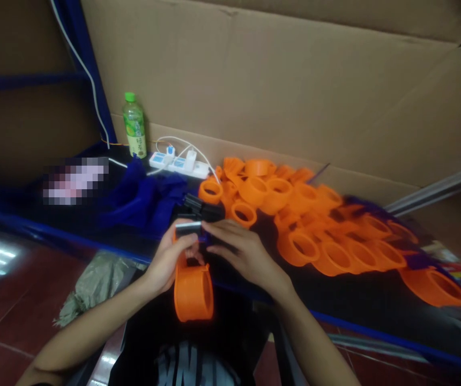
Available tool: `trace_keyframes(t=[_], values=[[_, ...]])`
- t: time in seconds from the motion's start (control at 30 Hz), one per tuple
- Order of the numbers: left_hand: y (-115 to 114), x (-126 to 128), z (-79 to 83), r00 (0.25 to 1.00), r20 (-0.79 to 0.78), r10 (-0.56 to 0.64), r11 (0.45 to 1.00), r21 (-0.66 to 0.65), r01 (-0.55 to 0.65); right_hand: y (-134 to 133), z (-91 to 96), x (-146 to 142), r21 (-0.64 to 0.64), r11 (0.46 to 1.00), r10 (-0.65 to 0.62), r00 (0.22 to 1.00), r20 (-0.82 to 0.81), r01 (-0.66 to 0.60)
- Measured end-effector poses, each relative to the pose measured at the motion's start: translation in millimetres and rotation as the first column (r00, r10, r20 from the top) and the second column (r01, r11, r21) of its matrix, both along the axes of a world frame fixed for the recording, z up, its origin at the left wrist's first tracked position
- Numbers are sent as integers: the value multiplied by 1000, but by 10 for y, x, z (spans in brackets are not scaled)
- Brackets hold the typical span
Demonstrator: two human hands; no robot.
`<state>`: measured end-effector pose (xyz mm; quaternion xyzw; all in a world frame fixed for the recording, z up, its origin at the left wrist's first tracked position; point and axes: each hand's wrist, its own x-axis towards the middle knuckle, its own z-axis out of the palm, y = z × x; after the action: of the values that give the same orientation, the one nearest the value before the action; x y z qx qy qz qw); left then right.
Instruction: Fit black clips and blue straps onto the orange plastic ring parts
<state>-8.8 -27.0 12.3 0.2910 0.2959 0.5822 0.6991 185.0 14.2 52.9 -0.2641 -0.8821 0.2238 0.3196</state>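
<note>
Orange plastic ring holder (193, 295) hangs below the left hand (166, 260), on the person's side of the white power strip (180, 163). That hand grips its upper part together with a black piece (188, 230) with a shiny edge. The right hand (248, 249) has its fingers stretched to the piece's end; whether they pinch it, I cannot tell. Nearer than the strip lie black parts (202, 206) and, toward its left, blue fabric (140, 195). Similar orange rings (279, 195) spread right of it; a green-capped drink bottle (134, 126) stands left of it, cardboard (254, 80) behind.
</note>
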Motion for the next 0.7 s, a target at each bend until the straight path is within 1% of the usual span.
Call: trace_keyframes(t=[0.17,0.23,0.33,0.4,0.57,0.7], values=[[-46,-23,8,998,58,-19,999,51,17,-50,82,46,84,996,20,1000,17,-21],[-49,-13,15,998,62,-15,999,42,13,-78,111,49,130,991,7,999,35,-12],[-47,15,36,999,53,-8,1000,-5,8,-105,150,40,193,981,-14,997,74,-1],[-48,27,49,999,32,-17,999,-30,18,-106,168,32,192,981,-18,996,86,1],[-46,3,33,996,5,-84,994,-64,84,-73,170,17,122,992,33,998,48,-38],[-35,-19,-5,996,8,-90,994,-58,90,-85,167,19,145,989,23,998,53,-30]])
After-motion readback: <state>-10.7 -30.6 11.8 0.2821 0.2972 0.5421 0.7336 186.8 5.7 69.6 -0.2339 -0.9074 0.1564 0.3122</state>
